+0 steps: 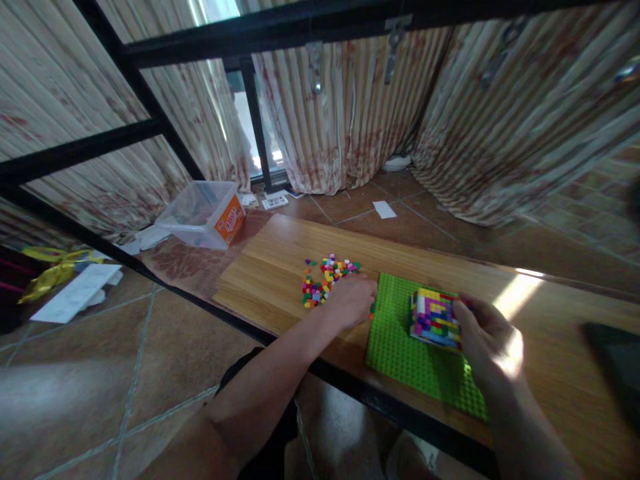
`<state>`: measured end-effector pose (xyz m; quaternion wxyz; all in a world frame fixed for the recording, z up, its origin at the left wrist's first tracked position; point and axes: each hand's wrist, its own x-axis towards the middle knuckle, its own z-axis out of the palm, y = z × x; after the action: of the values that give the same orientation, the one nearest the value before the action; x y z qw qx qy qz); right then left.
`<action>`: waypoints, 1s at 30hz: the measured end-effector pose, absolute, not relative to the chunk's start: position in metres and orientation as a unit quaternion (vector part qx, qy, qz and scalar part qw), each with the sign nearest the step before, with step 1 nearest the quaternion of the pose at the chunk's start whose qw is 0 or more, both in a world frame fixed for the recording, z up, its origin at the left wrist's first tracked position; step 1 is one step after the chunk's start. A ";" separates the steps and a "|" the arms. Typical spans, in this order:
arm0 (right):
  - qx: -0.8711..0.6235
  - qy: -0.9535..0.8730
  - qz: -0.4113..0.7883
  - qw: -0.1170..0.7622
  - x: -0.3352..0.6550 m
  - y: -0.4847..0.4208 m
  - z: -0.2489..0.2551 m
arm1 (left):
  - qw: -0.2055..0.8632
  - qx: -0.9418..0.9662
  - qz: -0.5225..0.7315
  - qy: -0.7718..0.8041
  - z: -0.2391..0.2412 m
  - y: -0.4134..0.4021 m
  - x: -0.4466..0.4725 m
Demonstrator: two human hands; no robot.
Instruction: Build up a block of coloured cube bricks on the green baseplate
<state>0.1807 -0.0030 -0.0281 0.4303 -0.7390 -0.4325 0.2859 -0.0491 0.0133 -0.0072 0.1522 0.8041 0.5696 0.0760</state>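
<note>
My right hand point(491, 340) grips the right side of a small block built from toy bricks point(434, 320), many-coloured, with a white edge low on its side. The block is over the green studded baseplate point(395, 353); whether it touches the plate I cannot tell. Just left of the plate, my left hand point(353, 299) is at the right edge of a pile of loose toy bricks point(314, 291). Its fingers are curled down and mostly hidden, so what they hold cannot be made out. A few bricks show beside its fingertips at the plate's left edge.
The wooden tabletop point(270, 267) has a black frame along its near edge. A dark flat object point(615, 367) lies at the far right. Beyond the left end stands a clear plastic bin point(195, 217) with an orange label. Curtains point(340, 120) hang behind black metal bars.
</note>
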 end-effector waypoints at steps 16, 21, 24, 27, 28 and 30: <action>-0.707 -0.466 0.277 0.454 0.184 -0.001 -0.038 | 0.228 0.806 0.251 0.485 -0.001 0.010 -0.046; -0.681 -0.489 0.272 0.473 0.185 0.000 -0.042 | 0.277 0.810 0.335 0.395 -0.006 -0.002 -0.030; -0.690 -0.486 0.269 0.465 0.185 0.002 -0.043 | 0.277 0.816 0.348 0.369 -0.013 -0.008 -0.020; -0.690 -0.478 0.275 0.468 0.184 0.003 -0.044 | 0.273 0.813 0.359 0.368 -0.018 -0.011 -0.013; -0.690 -0.477 0.276 0.469 0.184 0.003 -0.044 | 0.272 0.811 0.360 0.372 -0.019 -0.012 -0.011; -0.689 -0.479 0.273 0.471 0.184 0.003 -0.044 | 0.269 0.810 0.357 0.380 -0.020 -0.013 -0.009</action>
<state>0.1845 0.0031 -0.0442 0.4706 -0.6887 -0.4794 0.2729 -0.0086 -0.0129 -0.0202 0.2694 0.8096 0.3799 0.3573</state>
